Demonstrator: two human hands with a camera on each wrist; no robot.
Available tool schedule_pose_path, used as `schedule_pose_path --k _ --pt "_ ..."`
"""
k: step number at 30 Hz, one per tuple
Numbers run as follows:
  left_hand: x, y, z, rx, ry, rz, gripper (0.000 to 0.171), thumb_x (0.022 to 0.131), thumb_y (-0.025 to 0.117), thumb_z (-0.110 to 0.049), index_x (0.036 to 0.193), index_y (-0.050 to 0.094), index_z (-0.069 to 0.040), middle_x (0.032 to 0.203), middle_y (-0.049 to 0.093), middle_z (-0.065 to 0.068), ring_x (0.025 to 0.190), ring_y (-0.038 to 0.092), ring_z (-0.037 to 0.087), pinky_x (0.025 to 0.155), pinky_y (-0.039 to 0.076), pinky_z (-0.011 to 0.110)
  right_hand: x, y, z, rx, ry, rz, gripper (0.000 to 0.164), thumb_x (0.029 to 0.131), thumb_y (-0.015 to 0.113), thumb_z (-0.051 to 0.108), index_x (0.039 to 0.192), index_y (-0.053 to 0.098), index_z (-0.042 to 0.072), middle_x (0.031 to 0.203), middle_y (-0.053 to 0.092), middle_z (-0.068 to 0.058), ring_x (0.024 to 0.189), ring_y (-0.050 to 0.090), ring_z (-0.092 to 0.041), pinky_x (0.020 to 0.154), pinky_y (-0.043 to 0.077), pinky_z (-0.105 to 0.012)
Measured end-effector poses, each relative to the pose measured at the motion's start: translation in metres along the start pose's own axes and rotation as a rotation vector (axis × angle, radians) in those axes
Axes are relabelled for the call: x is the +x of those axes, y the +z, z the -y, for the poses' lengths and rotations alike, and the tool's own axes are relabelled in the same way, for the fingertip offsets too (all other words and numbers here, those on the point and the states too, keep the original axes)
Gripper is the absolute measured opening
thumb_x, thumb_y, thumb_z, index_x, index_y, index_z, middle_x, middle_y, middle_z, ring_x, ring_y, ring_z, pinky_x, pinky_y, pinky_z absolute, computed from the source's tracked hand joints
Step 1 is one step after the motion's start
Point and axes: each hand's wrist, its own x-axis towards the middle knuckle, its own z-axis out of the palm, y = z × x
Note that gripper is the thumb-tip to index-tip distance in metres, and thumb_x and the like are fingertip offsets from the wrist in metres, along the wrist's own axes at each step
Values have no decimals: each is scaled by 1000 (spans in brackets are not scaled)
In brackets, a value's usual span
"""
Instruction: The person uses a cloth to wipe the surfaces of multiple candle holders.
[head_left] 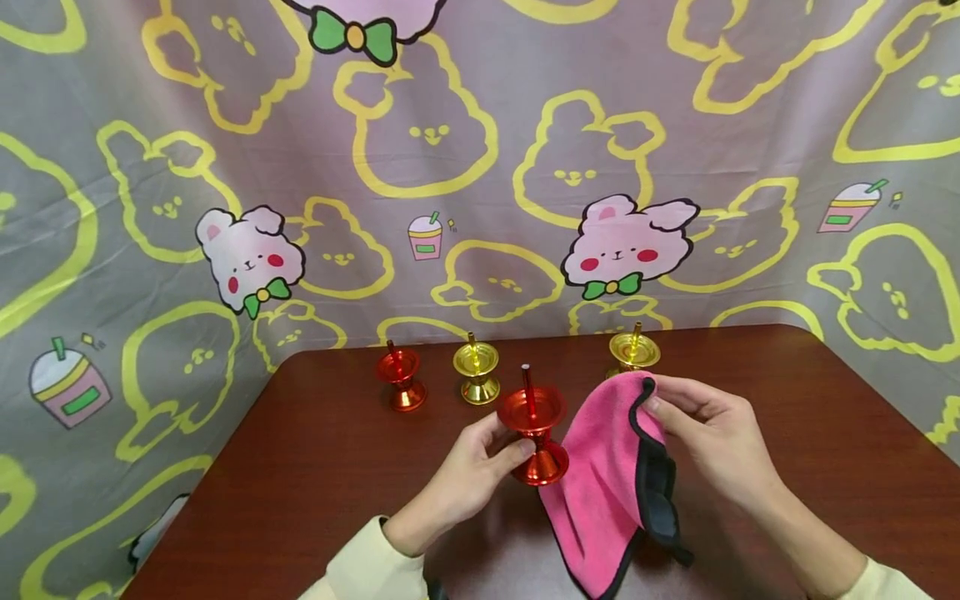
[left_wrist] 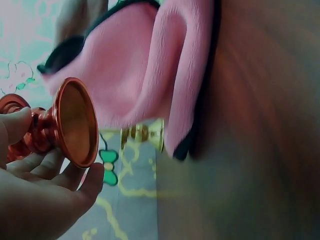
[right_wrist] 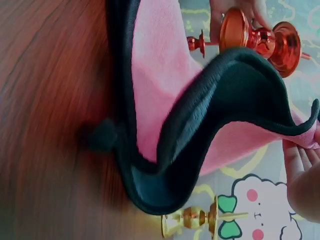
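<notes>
In the head view, my left hand (head_left: pixel 471 471) grips a shiny red candle holder (head_left: pixel 542 463) by its narrow middle, upright and raised above the table. Its dished top carries a thin upright spike. My right hand (head_left: pixel 723 433) pinches the top edge of a pink cloth (head_left: pixel 600 467) with black trim and a dark grey reverse. The cloth hangs down just right of the red holder. In the left wrist view, the thumb and fingers of my left hand (left_wrist: pixel 45 195) wrap the holder's stem. In the right wrist view, folds of the cloth (right_wrist: pixel 160 75) fill the middle.
Behind stand another red candle holder (head_left: pixel 405 392), a gold one (head_left: pixel 477 385) and a second gold one (head_left: pixel 633 350), partly hidden by the cloth. The brown wooden table (head_left: pixel 300 483) ends at a patterned curtain (head_left: pixel 465 167).
</notes>
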Motion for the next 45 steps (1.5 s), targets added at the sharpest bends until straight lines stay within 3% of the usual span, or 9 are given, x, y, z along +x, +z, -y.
schedule_pose_path --k 7,15,21,26,29,31,35,37,45 --pt "-14 14 -1 -43 8 75 36 99 59 -4 134 58 1 128 65 17 115 62 18 98 47 30 -2 11 2 255 -9 43 34 95 61 -9 129 60 -8 111 74 -7 91 71 -15 81 56 -31" --pt "-20 20 2 -50 57 136 33 99 57 -3 131 58 6 127 64 22 112 62 15 98 47 29 -8 23 4 140 -121 190 34 94 59 -13 128 61 -8 117 71 -11 95 70 -20 81 57 -30" --pt "-20 20 2 -39 73 157 33 100 56 -5 131 58 6 128 63 21 114 60 16 101 45 30 -18 29 4 -32 -162 372 42 94 68 0 134 64 10 130 67 -6 107 65 -18 80 57 -31" --pt "-22 19 3 -31 81 190 33 102 54 -5 132 57 7 128 63 21 113 60 14 99 47 30 -17 30 1 -138 -388 469 56 82 76 -8 134 64 9 132 65 -6 129 54 -21 97 48 -25" --pt "-22 19 5 -9 115 222 33 102 53 -7 132 57 7 127 63 20 115 59 14 101 46 32 -14 30 -2 -183 -558 465 59 74 78 -16 128 67 7 127 67 -8 126 57 -23 106 39 -24" --pt "-22 19 5 7 135 238 32 103 53 -8 131 58 6 127 64 19 117 58 14 103 45 33 -11 30 -3 -211 -653 452 52 77 78 -12 124 69 7 124 67 -8 121 60 -24 107 37 -25" --pt "-23 19 5 5 143 260 31 104 53 -10 131 59 4 125 65 16 114 59 12 101 47 33 -10 29 -3 -256 -742 441 26 95 69 12 121 71 7 120 68 -7 115 61 -24 106 39 -24" --pt "-24 19 5 -1 138 261 31 104 54 -11 132 59 3 124 66 14 109 60 9 97 50 32 -11 28 -2 -271 -759 433 28 100 62 23 120 72 7 118 68 -6 112 62 -22 103 42 -22" --pt "-27 26 9 52 217 201 32 103 57 -9 132 61 3 130 64 13 114 60 11 92 53 33 -13 32 6 -221 -893 401 23 100 63 15 113 73 0 106 69 -7 99 62 -20 93 49 -21"
